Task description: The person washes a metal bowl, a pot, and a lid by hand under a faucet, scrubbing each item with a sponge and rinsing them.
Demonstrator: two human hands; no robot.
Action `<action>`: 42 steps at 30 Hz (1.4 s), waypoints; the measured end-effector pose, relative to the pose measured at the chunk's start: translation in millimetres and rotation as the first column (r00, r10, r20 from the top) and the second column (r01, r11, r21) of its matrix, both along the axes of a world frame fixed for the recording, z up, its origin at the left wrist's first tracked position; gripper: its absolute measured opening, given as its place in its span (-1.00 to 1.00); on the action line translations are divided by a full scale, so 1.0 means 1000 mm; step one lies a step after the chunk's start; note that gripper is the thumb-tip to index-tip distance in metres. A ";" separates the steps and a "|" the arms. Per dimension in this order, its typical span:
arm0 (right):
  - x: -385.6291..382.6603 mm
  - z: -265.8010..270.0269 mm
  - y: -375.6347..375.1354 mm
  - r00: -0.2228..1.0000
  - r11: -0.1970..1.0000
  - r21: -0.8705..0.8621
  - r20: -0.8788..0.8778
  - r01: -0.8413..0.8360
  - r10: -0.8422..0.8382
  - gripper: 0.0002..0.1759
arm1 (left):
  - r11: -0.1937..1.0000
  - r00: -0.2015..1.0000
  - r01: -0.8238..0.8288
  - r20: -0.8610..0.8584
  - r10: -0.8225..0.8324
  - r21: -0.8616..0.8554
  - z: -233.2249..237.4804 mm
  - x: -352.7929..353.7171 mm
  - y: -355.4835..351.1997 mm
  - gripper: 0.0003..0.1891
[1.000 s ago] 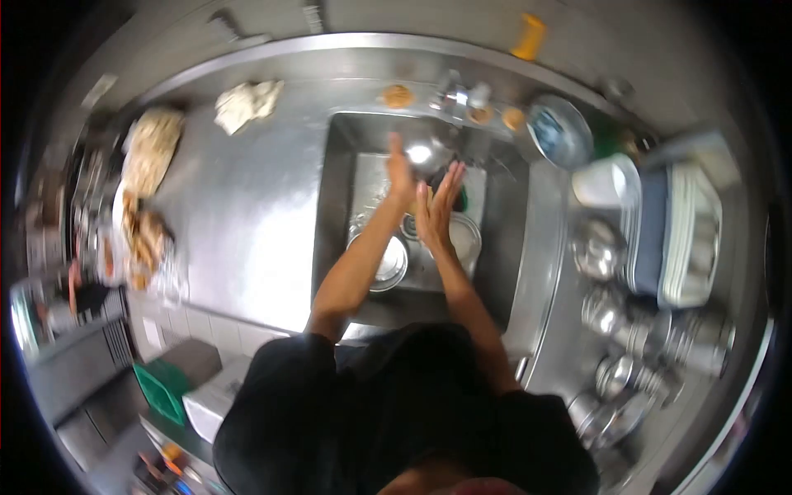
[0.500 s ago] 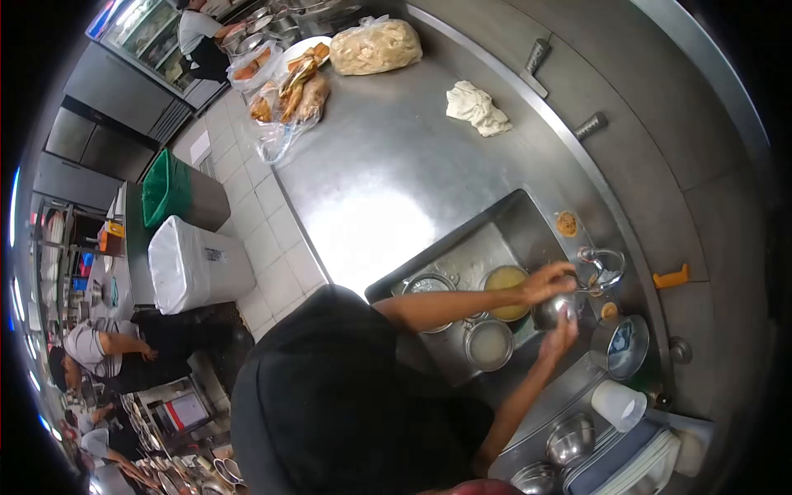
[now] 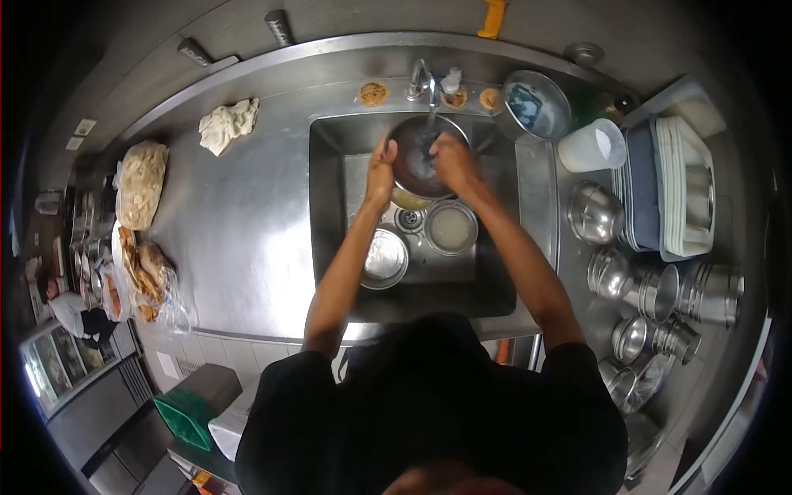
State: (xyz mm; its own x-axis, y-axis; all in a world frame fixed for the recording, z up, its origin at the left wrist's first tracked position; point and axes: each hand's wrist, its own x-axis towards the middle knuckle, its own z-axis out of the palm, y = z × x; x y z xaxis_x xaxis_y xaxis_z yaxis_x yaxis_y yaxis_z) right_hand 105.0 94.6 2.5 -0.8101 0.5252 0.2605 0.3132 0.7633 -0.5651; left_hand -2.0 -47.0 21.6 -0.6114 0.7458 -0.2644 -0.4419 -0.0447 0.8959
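Note:
A round metal bowl [image 3: 407, 167] is tilted under the running tap [image 3: 422, 81], and water splashes inside it. My left hand [image 3: 380, 172] grips its left rim, thumb on the inner side. Curled inside the bowl, my right hand [image 3: 454, 162] is closed by the stream; what it holds is blurred, with something dark at the fingers. Below the bowl, a pot of cloudy liquid [image 3: 452, 228] and a round metal pan [image 3: 385, 258] stand in the sink [image 3: 330, 140]. Another vessel with yellowish liquid [image 3: 408, 199] is mostly hidden under the bowl.
Brown scrub pads [image 3: 373, 95] lie along the back ledge. To the right are a large metal pot [image 3: 536, 105], a white plastic container [image 3: 591, 147], stacked trays [image 3: 681, 186] and several metal bowls [image 3: 596, 212]. A cloth [image 3: 228, 126] and bagged food [image 3: 142, 186] lie left.
The view has swung round to face the sink squarely. My left hand now holds the bowl's rim, and my right hand has moved inside the bowl under the tap.

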 end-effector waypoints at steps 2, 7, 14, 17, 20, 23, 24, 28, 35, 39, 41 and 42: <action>0.007 0.001 -0.035 0.964 0.911 -0.344 0.050 -0.227 0.260 -0.88 | 0.999 0.981 -0.051 -0.187 0.052 0.012 -0.018 -0.010 0.012 -0.40; -0.007 0.005 -0.008 0.989 0.993 -0.007 -0.083 -0.121 0.120 -0.81 | 0.979 0.967 0.191 0.185 -0.176 -0.067 -0.009 0.013 0.015 -0.53; 0.026 0.005 -0.069 0.990 0.987 -0.117 -0.100 -0.113 0.102 -0.63 | 0.993 0.907 -0.081 -0.420 0.038 -0.086 -0.019 -0.024 0.047 -0.57; 0.042 0.004 -0.066 0.992 0.959 -0.271 -0.111 -0.089 0.061 -0.64 | 0.892 0.734 0.268 -0.523 -0.434 -0.364 0.000 -0.029 0.065 -0.65; 0.065 -0.007 -0.068 0.997 0.858 -0.513 0.068 0.011 0.028 -0.76 | 0.838 0.060 0.338 -0.879 -0.473 -0.428 0.027 -0.028 0.088 -0.52; 0.111 -0.044 -0.090 0.995 0.834 -0.545 0.089 0.088 -0.048 -0.75 | 0.898 -0.405 0.268 -0.887 -0.223 -0.348 0.038 -0.024 0.101 -0.37; 0.127 -0.035 -0.096 0.977 0.724 -0.660 0.192 0.201 -0.097 -0.71 | 0.923 -0.517 0.247 -0.845 -0.132 -0.296 0.049 -0.013 0.096 -0.36; 0.175 -0.106 -0.130 0.747 -0.332 -0.943 0.209 -0.017 -0.631 -0.67 | 0.801 -0.218 0.585 -0.976 0.007 -0.125 0.051 0.069 0.106 -0.37; 0.201 -0.091 -0.166 0.857 0.270 -0.934 0.067 0.234 -0.511 -0.56 | 0.547 -0.101 0.805 -0.856 0.507 0.230 0.076 0.313 0.218 -0.59; 0.207 -0.126 -0.157 0.768 -0.125 -0.950 0.306 0.287 -0.562 -0.60 | 0.579 -0.324 0.815 -0.833 0.449 -0.004 0.014 0.348 0.227 -0.69; 0.241 -0.122 -0.160 0.945 0.948 -0.153 0.218 0.279 -0.243 -0.54 | 0.646 -0.580 0.642 -0.813 0.056 -0.414 0.013 0.321 0.197 -0.75; 0.232 -0.102 -0.155 0.955 0.951 -0.179 0.208 0.252 -0.214 -0.54 | 0.652 -0.594 0.618 -0.804 0.022 -0.439 -0.001 0.299 0.191 -0.75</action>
State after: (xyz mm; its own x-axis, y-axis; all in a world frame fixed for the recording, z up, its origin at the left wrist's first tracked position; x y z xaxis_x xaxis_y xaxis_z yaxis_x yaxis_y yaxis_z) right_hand 337.5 -60.4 -99.3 -0.6826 0.7307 -0.0117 0.5812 0.5331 -0.6149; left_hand 297.2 143.6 20.2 0.6879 0.6734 0.2706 0.6962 -0.7176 0.0159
